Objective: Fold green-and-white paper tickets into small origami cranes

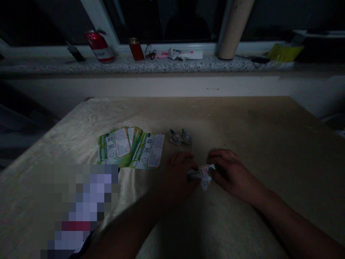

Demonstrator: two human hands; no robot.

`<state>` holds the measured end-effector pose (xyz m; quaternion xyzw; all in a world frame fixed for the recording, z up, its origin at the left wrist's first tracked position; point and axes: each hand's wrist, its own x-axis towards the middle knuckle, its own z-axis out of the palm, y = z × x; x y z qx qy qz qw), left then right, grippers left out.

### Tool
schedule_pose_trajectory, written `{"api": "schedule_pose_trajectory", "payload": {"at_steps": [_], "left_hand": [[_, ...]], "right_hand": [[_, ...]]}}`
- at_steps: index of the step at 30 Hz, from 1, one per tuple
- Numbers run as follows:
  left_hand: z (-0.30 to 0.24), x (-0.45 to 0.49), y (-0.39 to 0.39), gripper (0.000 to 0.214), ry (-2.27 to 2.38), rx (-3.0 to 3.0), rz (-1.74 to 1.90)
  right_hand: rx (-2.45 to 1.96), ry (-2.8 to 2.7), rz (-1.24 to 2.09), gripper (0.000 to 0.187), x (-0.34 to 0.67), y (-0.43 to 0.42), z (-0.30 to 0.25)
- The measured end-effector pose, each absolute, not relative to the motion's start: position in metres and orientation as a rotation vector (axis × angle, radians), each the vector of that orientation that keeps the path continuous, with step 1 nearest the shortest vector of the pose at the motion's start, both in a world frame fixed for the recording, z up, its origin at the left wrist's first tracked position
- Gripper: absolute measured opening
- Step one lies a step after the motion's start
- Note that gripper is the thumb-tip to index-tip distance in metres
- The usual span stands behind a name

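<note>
A small folded paper [205,177], white with orange and dark print, is between my two hands low over the table. My left hand [180,175] grips its left side, fingers bent and thumb below. At the paper's right corner, my right hand [229,169] has its thumb and fingers closed about the edge. Just beyond my left hand stand two small folded paper pieces [181,137] side by side. Green and white printed leaflets [113,147] lie fanned out to the left, overlapping one another. The light is dim, so fingertip details are hard to see.
A light cloth covers the table [258,122]. Behind it, a speckled windowsill [159,65] carries a red can [99,46], an orange-red container [136,49], a cardboard tube [235,30] and a yellow item [285,52]. A blurred-out patch [88,205] hides the lower left.
</note>
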<state>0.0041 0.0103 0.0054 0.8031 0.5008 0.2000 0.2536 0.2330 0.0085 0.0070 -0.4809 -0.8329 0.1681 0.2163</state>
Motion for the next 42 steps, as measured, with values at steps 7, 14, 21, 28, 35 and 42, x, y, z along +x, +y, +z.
{"api": "schedule_pose_trajectory", "payload": {"at_steps": [7,14,21,28,35,42], "left_hand": [[0.001,0.002,0.008,0.042,1.392,2.26,0.549],[0.006,0.002,0.008,0.032,1.383,2.27,0.467],[0.002,0.003,0.008,0.029,1.353,2.239,0.52],[0.01,0.003,0.01,0.022,1.281,2.155,0.567],[0.023,-0.001,0.013,0.027,1.107,1.76,0.429],[0.018,-0.006,0.013,0.031,0.906,1.394,0.464]], "right_hand": [[-1.469,-2.283,0.324,0.014,0.239,0.011,0.003],[-1.425,-2.222,0.386,0.012,0.24,0.012,0.002],[-1.351,-2.123,0.54,0.005,0.232,0.011,0.005],[-1.347,-1.882,0.775,0.003,0.229,0.006,0.007],[-1.116,-1.692,1.019,0.007,0.221,-0.001,0.01],[-0.969,-1.247,1.574,0.022,0.22,0.001,0.01]]}}
